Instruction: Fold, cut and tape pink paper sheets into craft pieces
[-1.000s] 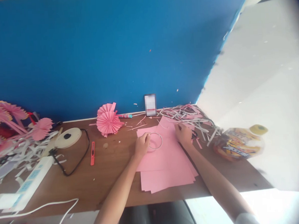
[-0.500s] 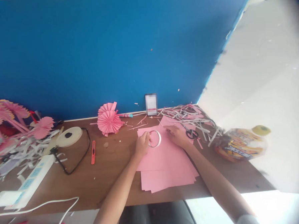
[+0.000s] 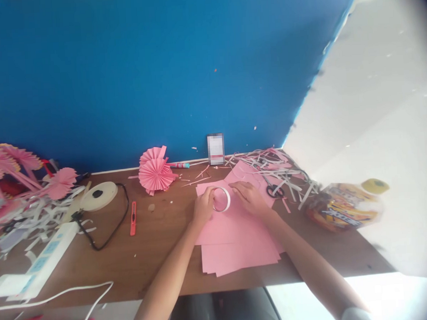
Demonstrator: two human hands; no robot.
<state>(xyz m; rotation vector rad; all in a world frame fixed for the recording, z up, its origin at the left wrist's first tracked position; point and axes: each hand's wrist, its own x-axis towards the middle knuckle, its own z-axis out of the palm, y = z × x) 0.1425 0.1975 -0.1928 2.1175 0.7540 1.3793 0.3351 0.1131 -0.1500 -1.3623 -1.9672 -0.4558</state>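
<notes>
Blue wall (image 3: 159,77) rises behind the brown worktop (image 3: 112,270), and I set my clock on the white ring (image 3: 228,198), twelve toward the wall. Farthest left, between nine and ten, I see pleated pink fans (image 3: 0,161); between eight and nine lies a white power strip (image 3: 47,262). A cream disc (image 3: 104,196) sits at nine, with a red cutter (image 3: 133,219) nearer in on about the same line, and a pink rosette (image 3: 157,175) leans toward ten.

Next comes the left hand (image 3: 203,206), its fingers pinching the ring at the nine o'clock side. That ring stands out against loose pink sheets (image 3: 236,256); I cannot tell whether it touches them. At three, just beside it, is the right hand (image 3: 251,198), fingers slightly bent and pointing toward the ring; whether they grip anything I cannot tell.

To keep this hold steady, I would want the left pinch square on the rim, firm without bending it, and the right fingers light so the sheets don't slide. I'd also mind the scissors (image 3: 275,191), just beyond the right hand at three; paper strips (image 3: 267,158) crowd two, and a bottle (image 3: 345,208) stands just past three.
</notes>
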